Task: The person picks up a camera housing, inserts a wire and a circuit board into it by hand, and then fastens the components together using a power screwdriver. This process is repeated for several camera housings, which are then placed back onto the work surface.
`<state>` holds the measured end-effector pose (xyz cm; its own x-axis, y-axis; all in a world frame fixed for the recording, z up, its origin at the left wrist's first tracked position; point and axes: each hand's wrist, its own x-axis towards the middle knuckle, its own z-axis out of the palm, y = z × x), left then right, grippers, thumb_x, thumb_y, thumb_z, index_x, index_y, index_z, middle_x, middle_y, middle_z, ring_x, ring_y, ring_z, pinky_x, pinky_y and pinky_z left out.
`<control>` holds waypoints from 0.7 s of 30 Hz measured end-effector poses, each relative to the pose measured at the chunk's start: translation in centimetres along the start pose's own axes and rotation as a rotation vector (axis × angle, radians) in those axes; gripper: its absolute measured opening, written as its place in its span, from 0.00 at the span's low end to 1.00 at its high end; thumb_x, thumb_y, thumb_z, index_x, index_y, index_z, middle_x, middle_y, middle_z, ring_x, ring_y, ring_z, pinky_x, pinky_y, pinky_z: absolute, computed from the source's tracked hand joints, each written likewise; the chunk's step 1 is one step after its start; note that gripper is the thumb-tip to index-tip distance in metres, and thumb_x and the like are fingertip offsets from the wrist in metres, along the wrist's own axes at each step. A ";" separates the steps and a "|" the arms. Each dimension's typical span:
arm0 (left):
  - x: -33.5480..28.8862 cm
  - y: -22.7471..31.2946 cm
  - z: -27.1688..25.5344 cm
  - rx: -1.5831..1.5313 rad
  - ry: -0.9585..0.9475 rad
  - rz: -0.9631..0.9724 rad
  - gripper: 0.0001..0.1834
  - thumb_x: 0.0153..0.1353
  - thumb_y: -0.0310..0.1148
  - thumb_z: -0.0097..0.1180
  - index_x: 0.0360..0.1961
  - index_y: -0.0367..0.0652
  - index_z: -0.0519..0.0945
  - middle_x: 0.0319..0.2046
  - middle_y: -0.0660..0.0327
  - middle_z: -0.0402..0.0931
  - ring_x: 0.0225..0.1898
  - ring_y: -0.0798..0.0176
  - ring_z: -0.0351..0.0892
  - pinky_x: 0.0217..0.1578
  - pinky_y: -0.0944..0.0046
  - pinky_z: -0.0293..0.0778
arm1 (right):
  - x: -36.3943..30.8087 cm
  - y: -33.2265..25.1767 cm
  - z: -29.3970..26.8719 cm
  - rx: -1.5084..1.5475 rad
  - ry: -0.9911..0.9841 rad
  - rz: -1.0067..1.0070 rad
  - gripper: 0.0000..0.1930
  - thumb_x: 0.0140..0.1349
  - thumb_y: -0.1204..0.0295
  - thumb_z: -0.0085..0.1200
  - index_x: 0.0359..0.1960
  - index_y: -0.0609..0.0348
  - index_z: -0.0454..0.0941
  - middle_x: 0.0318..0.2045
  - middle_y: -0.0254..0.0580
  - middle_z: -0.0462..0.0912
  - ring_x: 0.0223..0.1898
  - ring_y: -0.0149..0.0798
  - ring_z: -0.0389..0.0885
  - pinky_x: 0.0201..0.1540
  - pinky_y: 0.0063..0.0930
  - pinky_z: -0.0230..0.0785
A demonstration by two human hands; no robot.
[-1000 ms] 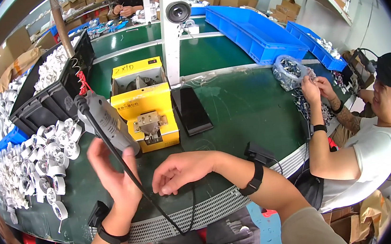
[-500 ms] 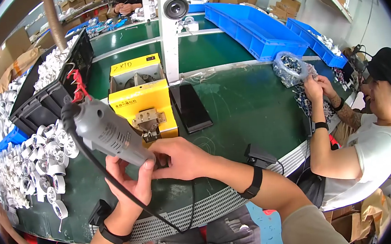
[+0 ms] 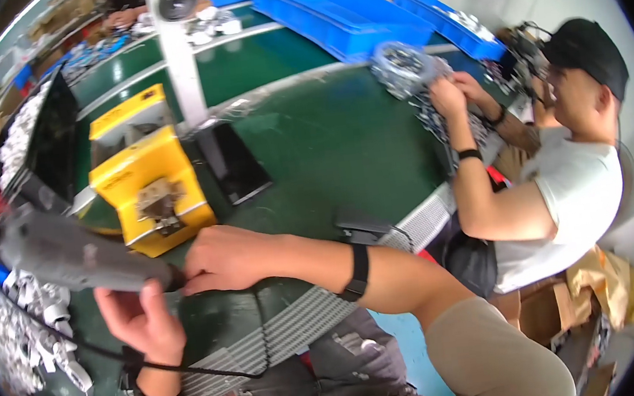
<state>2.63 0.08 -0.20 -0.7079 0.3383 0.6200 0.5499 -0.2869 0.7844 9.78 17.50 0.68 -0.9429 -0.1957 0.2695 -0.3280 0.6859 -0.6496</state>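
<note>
Grey corded power tool [image 3: 79, 250] was slanted over the near left of the green table [image 3: 314, 167], narrow end pointing right. Left hand [image 3: 144, 320] was half-curled against its underside near that end; couldn't tell if it gripped. Right hand [image 3: 232, 257], close by, had bent fingers at the tip; anything pinched there was hidden. Work at the tip looked under way, not finished; no completed piece could be told apart. Loose white parts [image 3: 49, 315] lay heaped at left, seemingly left to handle. Yellow machine [image 3: 144, 158] stood just beyond, untouched, black slab [image 3: 232, 160] to its right; co-worker's hands [image 3: 451, 96] farther right.
</note>
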 end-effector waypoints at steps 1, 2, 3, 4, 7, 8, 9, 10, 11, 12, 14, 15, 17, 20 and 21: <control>-0.1 -0.1 0.1 0.054 0.034 0.001 0.22 0.62 0.28 0.53 0.56 0.33 0.65 0.50 0.53 0.72 0.50 0.61 0.72 0.53 0.61 0.67 | 0.0 0.2 0.0 0.005 0.012 -0.005 0.13 0.57 0.62 0.57 0.26 0.60 0.83 0.21 0.49 0.80 0.26 0.53 0.79 0.30 0.43 0.69; -0.2 -0.6 -0.1 0.050 0.023 0.024 0.23 0.64 0.31 0.51 0.56 0.32 0.64 0.51 0.51 0.71 0.50 0.60 0.72 0.53 0.59 0.68 | -0.2 0.3 0.3 0.004 0.025 0.029 0.13 0.57 0.62 0.57 0.26 0.60 0.83 0.21 0.49 0.80 0.26 0.53 0.79 0.30 0.43 0.69; -0.1 -1.1 -0.2 0.042 0.031 0.064 0.23 0.64 0.33 0.50 0.56 0.32 0.64 0.52 0.50 0.71 0.50 0.59 0.72 0.53 0.58 0.68 | -0.2 0.4 0.3 0.115 0.021 0.009 0.13 0.57 0.62 0.57 0.26 0.60 0.83 0.21 0.49 0.80 0.26 0.52 0.79 0.30 0.43 0.69; -0.1 -1.5 -0.1 0.036 0.042 0.104 0.24 0.65 0.35 0.50 0.56 0.31 0.64 0.52 0.49 0.71 0.50 0.58 0.72 0.53 0.58 0.68 | -0.5 0.5 0.1 0.227 0.019 -0.014 0.13 0.57 0.63 0.57 0.26 0.60 0.83 0.21 0.50 0.80 0.26 0.52 0.80 0.30 0.42 0.69; -0.3 -1.8 0.3 0.010 0.037 0.094 0.25 0.66 0.39 0.49 0.56 0.30 0.64 0.51 0.48 0.70 0.49 0.56 0.73 0.53 0.56 0.69 | -1.1 0.5 -0.3 0.188 -0.024 0.013 0.12 0.57 0.63 0.57 0.28 0.59 0.84 0.21 0.45 0.82 0.25 0.47 0.81 0.30 0.38 0.71; -0.3 -1.9 0.3 0.012 0.052 0.087 0.25 0.67 0.39 0.49 0.56 0.30 0.64 0.51 0.48 0.70 0.49 0.57 0.73 0.52 0.56 0.69 | -1.2 0.5 -0.4 0.216 -0.027 -0.004 0.12 0.58 0.63 0.57 0.28 0.59 0.84 0.21 0.43 0.82 0.25 0.45 0.82 0.29 0.37 0.71; -0.2 -1.6 0.0 0.048 0.038 0.092 0.26 0.67 0.41 0.48 0.57 0.31 0.64 0.51 0.48 0.70 0.48 0.56 0.72 0.52 0.56 0.68 | -1.2 0.4 -0.3 0.221 -0.015 0.008 0.12 0.58 0.63 0.57 0.28 0.59 0.84 0.21 0.43 0.82 0.25 0.45 0.82 0.29 0.37 0.71; -0.1 -1.7 -0.3 0.046 0.047 0.104 0.26 0.67 0.42 0.48 0.57 0.31 0.64 0.50 0.49 0.71 0.48 0.56 0.72 0.53 0.55 0.67 | -1.1 0.4 -0.5 0.244 -0.033 -0.016 0.12 0.58 0.63 0.57 0.28 0.59 0.85 0.20 0.41 0.82 0.24 0.43 0.82 0.29 0.35 0.71; -0.1 -1.7 -0.4 0.029 0.044 0.105 0.27 0.67 0.42 0.49 0.57 0.31 0.64 0.50 0.48 0.70 0.48 0.56 0.72 0.54 0.55 0.66 | -1.1 0.3 -0.5 0.266 -0.052 -0.039 0.12 0.58 0.63 0.56 0.28 0.58 0.85 0.19 0.40 0.83 0.23 0.41 0.82 0.28 0.34 0.71; 0.0 -1.6 -0.5 0.014 0.047 0.110 0.27 0.67 0.43 0.49 0.57 0.30 0.64 0.50 0.48 0.70 0.48 0.56 0.71 0.55 0.55 0.65 | -1.1 0.3 -0.5 0.267 -0.045 -0.035 0.12 0.58 0.63 0.56 0.28 0.58 0.85 0.19 0.40 0.83 0.23 0.41 0.82 0.28 0.34 0.71; 0.0 -1.8 -0.5 0.018 0.050 0.108 0.28 0.67 0.43 0.50 0.57 0.30 0.64 0.51 0.48 0.70 0.48 0.56 0.71 0.55 0.54 0.65 | -1.1 0.3 -0.6 0.259 -0.056 -0.034 0.12 0.58 0.63 0.56 0.28 0.58 0.85 0.19 0.38 0.83 0.22 0.38 0.81 0.27 0.32 0.71; -0.1 -1.9 -0.5 0.024 0.061 0.107 0.28 0.66 0.44 0.50 0.57 0.30 0.63 0.51 0.48 0.70 0.48 0.56 0.71 0.55 0.54 0.65 | -1.1 0.3 -0.7 0.258 -0.051 -0.032 0.12 0.58 0.63 0.56 0.28 0.58 0.85 0.19 0.38 0.83 0.22 0.38 0.81 0.27 0.32 0.71; 0.0 -2.2 -0.8 0.021 0.038 0.116 0.28 0.67 0.44 0.51 0.57 0.30 0.63 0.51 0.48 0.70 0.48 0.56 0.71 0.55 0.54 0.65 | -1.2 0.2 -1.0 0.225 -0.103 0.019 0.12 0.57 0.62 0.56 0.28 0.58 0.86 0.22 0.35 0.85 0.26 0.35 0.84 0.33 0.28 0.74; 0.0 -2.2 -0.7 0.011 0.040 0.120 0.28 0.67 0.43 0.51 0.58 0.31 0.63 0.52 0.48 0.69 0.49 0.55 0.71 0.55 0.54 0.65 | -1.1 0.5 -0.8 0.264 -0.077 0.020 0.12 0.57 0.63 0.56 0.29 0.57 0.86 0.21 0.38 0.84 0.26 0.37 0.84 0.32 0.30 0.74; 0.0 -2.1 -0.6 0.006 0.065 0.113 0.29 0.66 0.43 0.51 0.58 0.31 0.62 0.51 0.48 0.69 0.48 0.55 0.71 0.55 0.53 0.65 | -1.1 0.6 -0.6 0.260 -0.078 0.017 0.12 0.57 0.63 0.56 0.29 0.57 0.86 0.21 0.38 0.84 0.26 0.37 0.84 0.32 0.30 0.74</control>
<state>1.15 0.17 -1.86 -0.6684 0.2458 0.7020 0.6301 -0.3144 0.7100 10.67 18.52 0.40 -0.9467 -0.2458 0.2083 -0.3066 0.4886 -0.8168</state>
